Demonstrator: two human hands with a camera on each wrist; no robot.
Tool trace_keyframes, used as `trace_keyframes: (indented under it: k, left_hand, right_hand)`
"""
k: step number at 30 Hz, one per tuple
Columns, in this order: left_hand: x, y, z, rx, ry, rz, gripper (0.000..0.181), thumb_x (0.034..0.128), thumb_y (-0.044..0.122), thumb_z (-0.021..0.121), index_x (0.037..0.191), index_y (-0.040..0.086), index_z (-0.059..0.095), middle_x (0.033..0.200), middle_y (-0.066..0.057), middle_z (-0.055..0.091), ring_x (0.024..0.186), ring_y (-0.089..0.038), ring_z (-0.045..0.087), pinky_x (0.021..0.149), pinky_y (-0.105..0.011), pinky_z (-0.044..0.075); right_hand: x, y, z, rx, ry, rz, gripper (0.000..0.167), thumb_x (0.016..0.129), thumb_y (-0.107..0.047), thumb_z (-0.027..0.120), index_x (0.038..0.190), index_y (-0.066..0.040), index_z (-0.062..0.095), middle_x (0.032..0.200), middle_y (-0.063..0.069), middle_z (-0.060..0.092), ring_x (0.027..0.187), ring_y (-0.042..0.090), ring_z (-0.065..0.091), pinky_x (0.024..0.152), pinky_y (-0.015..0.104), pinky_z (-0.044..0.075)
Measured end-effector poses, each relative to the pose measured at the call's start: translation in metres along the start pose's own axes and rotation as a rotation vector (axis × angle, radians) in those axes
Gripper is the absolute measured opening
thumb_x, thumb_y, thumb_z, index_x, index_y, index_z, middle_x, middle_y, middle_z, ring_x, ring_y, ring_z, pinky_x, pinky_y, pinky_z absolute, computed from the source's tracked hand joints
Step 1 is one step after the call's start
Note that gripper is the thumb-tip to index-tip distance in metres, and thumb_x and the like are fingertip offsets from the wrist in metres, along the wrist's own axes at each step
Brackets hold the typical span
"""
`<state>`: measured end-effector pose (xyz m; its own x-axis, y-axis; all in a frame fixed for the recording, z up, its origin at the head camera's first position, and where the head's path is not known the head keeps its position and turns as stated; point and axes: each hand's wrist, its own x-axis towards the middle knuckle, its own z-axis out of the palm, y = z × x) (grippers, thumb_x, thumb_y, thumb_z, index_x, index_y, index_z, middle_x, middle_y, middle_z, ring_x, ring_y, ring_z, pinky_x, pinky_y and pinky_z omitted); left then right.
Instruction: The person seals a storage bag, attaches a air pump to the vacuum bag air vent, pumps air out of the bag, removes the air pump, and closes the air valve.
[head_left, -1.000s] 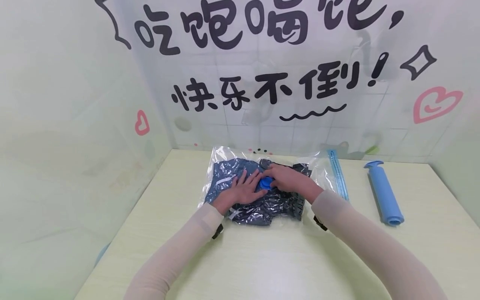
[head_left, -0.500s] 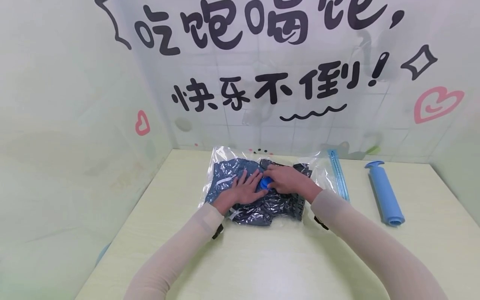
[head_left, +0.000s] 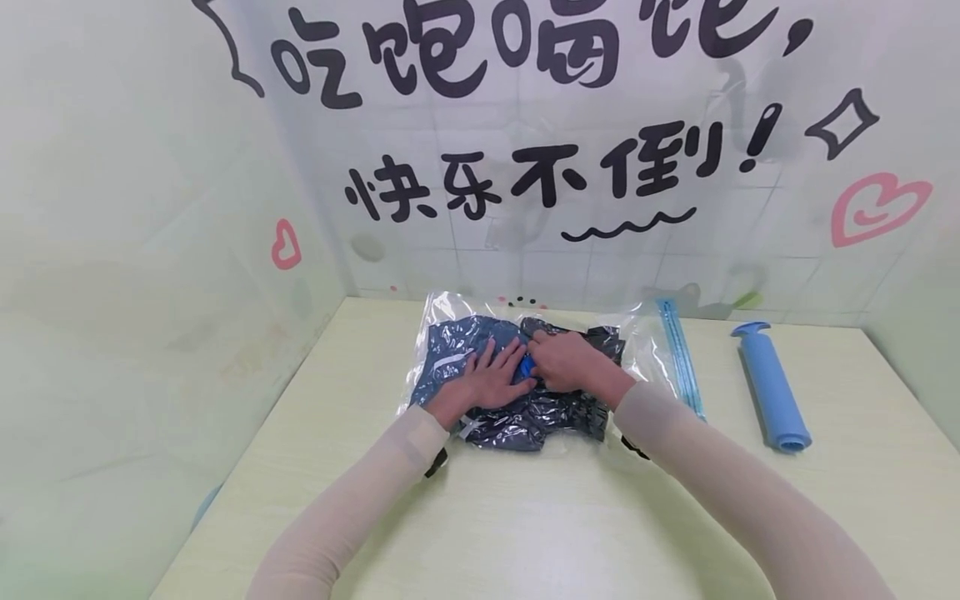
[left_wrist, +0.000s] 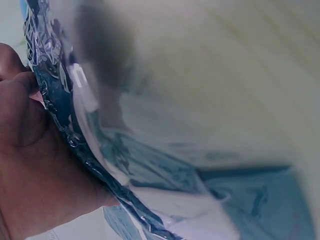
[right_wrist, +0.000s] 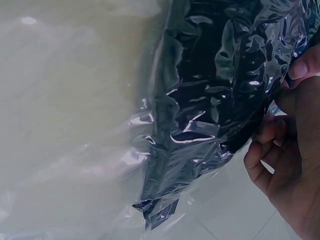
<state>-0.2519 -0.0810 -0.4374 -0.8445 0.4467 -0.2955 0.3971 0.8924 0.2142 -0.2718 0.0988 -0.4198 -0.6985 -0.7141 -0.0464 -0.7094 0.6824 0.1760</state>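
A clear vacuum storage bag (head_left: 648,354) lies flat on the table, with dark folded clothes (head_left: 453,342) inside. A blue valve cap (head_left: 527,367) sits at its middle, mostly hidden by fingers. Spread over the bag left of the cap is my left hand (head_left: 489,383), fingers straight and thumb near the cap. My right hand (head_left: 566,360) grips the cap from the right with curled fingers. In the left wrist view, the left hand (left_wrist: 37,155) rests against the shiny plastic. Wrinkled film over dark cloth fills the right wrist view beside the right hand (right_wrist: 287,155).
A blue hand pump (head_left: 776,387) lies on the table to the right. The bag's blue zip strip (head_left: 679,354) runs down its right side. A printed wall covering (head_left: 630,267) stands behind the table (head_left: 525,525).
My right hand has shifted slightly left and turned over the blue valve cap, covering more of it. The left hand stays in place on the bag.
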Motion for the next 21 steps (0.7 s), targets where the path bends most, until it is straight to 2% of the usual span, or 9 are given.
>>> trace_keyframes:
  k: [12, 21]
  left_hand:
    - [0.0023, 0.0009, -0.0008, 0.018, -0.003, -0.003, 0.076, 0.1062, 0.059, 0.028, 0.165, 0.018, 0.004, 0.17, 0.002, -0.003, 0.152, -0.034, -0.01, 0.118, -0.057, 0.002]
    - [0.0011, 0.0007, -0.0001, 0.001, 0.005, 0.003, 0.076, 0.106, 0.059, 0.029, 0.165, 0.017, 0.006, 0.17, 0.001, -0.002, 0.152, -0.035, -0.009, 0.118, -0.058, 0.002]
  right_hand:
    - [0.0037, -0.0065, 0.002, -0.052, -0.045, 0.068, 0.037, 0.102, -0.034, 0.062, 0.115, 0.001, 0.065, 0.097, 0.011, 0.057, 0.075, 0.025, 0.062, 0.064, 0.043, 0.055]
    - [0.006, -0.0097, 0.0038, 0.004, -0.125, 0.128, 0.04, 0.105, -0.034, 0.055, 0.126, 0.0, 0.058, 0.107, 0.013, 0.059, 0.079, 0.027, 0.064, 0.071, 0.046, 0.056]
